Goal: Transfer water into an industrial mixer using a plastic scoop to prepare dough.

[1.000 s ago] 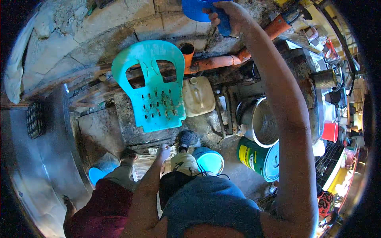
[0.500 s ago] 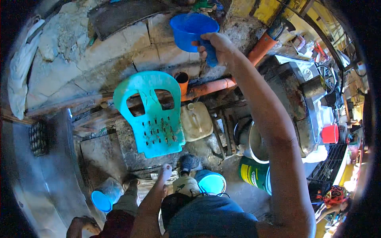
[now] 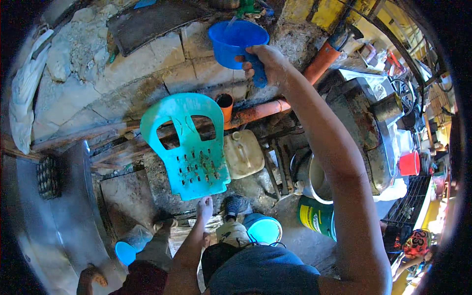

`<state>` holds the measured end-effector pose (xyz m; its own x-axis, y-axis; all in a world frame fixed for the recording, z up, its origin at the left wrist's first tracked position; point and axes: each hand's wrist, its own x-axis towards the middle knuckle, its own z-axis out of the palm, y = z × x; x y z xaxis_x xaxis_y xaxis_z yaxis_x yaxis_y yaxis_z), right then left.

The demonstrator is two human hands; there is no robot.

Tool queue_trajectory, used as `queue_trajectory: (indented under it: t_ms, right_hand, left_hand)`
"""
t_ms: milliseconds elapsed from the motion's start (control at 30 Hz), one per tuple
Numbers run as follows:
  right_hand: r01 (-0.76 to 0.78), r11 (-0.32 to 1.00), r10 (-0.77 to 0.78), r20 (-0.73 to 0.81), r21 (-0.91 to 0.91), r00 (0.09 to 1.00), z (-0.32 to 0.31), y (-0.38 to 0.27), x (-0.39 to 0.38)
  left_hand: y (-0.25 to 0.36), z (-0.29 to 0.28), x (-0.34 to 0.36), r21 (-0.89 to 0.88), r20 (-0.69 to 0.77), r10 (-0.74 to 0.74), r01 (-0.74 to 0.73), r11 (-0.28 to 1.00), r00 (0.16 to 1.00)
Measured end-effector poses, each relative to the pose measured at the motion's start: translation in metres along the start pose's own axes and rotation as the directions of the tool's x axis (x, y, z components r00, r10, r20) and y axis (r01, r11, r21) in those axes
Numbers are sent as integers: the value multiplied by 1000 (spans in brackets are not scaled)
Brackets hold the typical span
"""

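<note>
My right hand [image 3: 268, 61] is closed around the handle of a blue water dipper [image 3: 228, 56], held up near the block wall at the top. A thin pale streak, seemingly water, runs into the dipper from beside a green tap [image 3: 248, 7]. Low in the middle, my left hand [image 3: 205, 207] is close to the front edge of a turquoise plastic chair [image 3: 196, 160]. Its fingers are too small and unclear to read, and I cannot tell whether it touches the chair.
A beige jerrycan [image 3: 243, 155] stands right of the chair, below an orange pipe [image 3: 258, 112]. Blue buckets [image 3: 263, 228] [image 3: 129, 248] and a green-yellow pail [image 3: 314, 216] are on the floor. Another person's hand [image 3: 93, 276] shows at lower left; someone in red [image 3: 417, 243] is far right.
The dipper and my right hand have shifted slightly left and down in view. A pale streak now shows at the dipper. My left hand has come nearer the chair's edge.
</note>
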<state>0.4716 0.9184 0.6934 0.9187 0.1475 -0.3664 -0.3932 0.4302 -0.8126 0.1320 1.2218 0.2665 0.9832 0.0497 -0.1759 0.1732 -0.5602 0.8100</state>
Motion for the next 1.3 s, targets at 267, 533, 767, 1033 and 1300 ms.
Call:
queue_trajectory:
  t_ms: [267,533,767,1033,1300]
  right_hand:
    - [12,1000,-13,70,24,997,0,0,4]
    - [27,1000,-27,10,-3,1000,-8,2,-1]
    - [16,1000,-17,-46,-23,999,1,-1,-9]
    - [28,998,-32,-86,-52,996,8,0,-14]
    - [-15,999,12,-71,-42,997,6,-2,-11]
  left_hand:
    - [187,-81,118,-290,-250,114,-186,939,962]
    - [441,-175,244,-282,-384,609,-716,639,694]
    - [592,-175,364,125,-95,833,-824,553,545]
    - [645,-154,401,406,250,623,-664,627,741]
    - [645,-156,388,506,262,558,-605,615,787]
